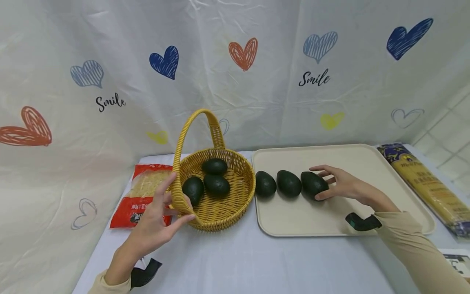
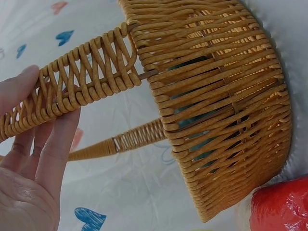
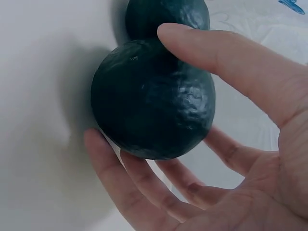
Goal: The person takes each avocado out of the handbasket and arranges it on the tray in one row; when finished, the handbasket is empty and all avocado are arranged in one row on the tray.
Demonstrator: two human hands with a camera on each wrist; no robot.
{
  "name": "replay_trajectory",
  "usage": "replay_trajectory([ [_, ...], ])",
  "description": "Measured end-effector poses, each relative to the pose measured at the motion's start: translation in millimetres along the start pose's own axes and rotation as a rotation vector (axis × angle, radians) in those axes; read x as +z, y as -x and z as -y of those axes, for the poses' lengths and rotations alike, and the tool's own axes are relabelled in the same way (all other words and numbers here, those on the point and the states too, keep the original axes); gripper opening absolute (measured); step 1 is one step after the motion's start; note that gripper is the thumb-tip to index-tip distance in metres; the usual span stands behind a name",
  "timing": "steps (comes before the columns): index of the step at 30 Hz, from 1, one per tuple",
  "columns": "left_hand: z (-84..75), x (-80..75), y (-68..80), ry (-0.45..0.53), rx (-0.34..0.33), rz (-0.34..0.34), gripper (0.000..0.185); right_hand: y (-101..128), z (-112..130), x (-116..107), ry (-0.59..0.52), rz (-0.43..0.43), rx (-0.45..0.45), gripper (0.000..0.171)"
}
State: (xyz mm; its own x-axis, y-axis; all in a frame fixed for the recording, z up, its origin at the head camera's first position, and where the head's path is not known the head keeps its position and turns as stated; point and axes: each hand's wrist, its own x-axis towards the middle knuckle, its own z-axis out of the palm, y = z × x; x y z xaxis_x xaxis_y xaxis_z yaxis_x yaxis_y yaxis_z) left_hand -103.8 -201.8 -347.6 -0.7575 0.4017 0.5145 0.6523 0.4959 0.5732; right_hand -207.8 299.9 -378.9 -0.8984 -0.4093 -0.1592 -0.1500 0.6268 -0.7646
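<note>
Far left on my head view: a red noodle packet [image 1: 141, 196] lies flat on the desk [image 1: 235, 261], its near right corner hidden behind my left hand [image 1: 156, 226]. Print on it too small for me to read.

Left hand: fingers straight and spread, thumb and fingertips resting against the lower handle of the wicker basket [image 1: 220, 200]. No closed grip that I can see. The left wrist view confirms it: fingers [image 2: 53, 144] lie flat along the woven handle [image 2: 72, 91], not wrapped round it. That view cuts the hand off at the frame edge and shows only the basket's outer wall; dark shapes show through the weave, nothing more.

Inside the basket I count three avocados [image 1: 214, 183]; the left one is partly masked by the handle.

Just right of the basket, touching or nearly so, a beige tray [image 1: 367, 159]. Three avocados stand in a row on its left part. My right hand [image 1: 341, 185] cups the rightmost avocado [image 1: 313, 183], thumb on the near side, fingers curved over the far side; the fruit sits on the tray. In the right wrist view that avocado [image 3: 154, 101] fills the frame, and the next one behind it is mostly hidden.

Far right: a long yellow pasta packet [image 1: 426, 183], its end cut off by the frame.
</note>
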Motion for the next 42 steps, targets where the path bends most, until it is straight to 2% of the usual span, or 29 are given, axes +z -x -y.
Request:
replay_trajectory([
  [9,-0.8,-0.4,-0.1,-0.009,-0.006,0.001,0.121,-1.0,-0.3,-1.2,0.016,0.008,-0.043,0.083],
  [18,-0.4,1.0,-0.9,-0.009,-0.001,-0.003,0.121,0.4,-1.8,-3.1,0.024,0.013,-0.012,0.081],
  [22,-1.2,0.8,-0.5,-0.008,-0.006,-0.002,0.12,-1.1,-3.1,-1.8,-0.053,0.034,0.019,0.082],
  [26,-2.0,0.6,-0.8,-0.013,-0.017,-0.001,0.121,-4.1,-4.1,2.0,-0.175,0.047,0.045,0.083],
  [30,-2.2,0.4,-1.0,-0.019,-0.026,-0.002,0.121,-6.3,-3.4,5.4,-0.224,0.049,0.057,0.084],
  [37,-1.0,0.6,0.0,-0.013,-0.013,-0.003,0.12,-5.9,-2.7,8.8,-0.208,0.026,0.058,0.086],
  [42,-0.2,0.7,-0.4,-0.014,0.005,-0.006,0.121,-2.6,-2.0,8.3,-0.142,0.005,0.041,0.085],
])
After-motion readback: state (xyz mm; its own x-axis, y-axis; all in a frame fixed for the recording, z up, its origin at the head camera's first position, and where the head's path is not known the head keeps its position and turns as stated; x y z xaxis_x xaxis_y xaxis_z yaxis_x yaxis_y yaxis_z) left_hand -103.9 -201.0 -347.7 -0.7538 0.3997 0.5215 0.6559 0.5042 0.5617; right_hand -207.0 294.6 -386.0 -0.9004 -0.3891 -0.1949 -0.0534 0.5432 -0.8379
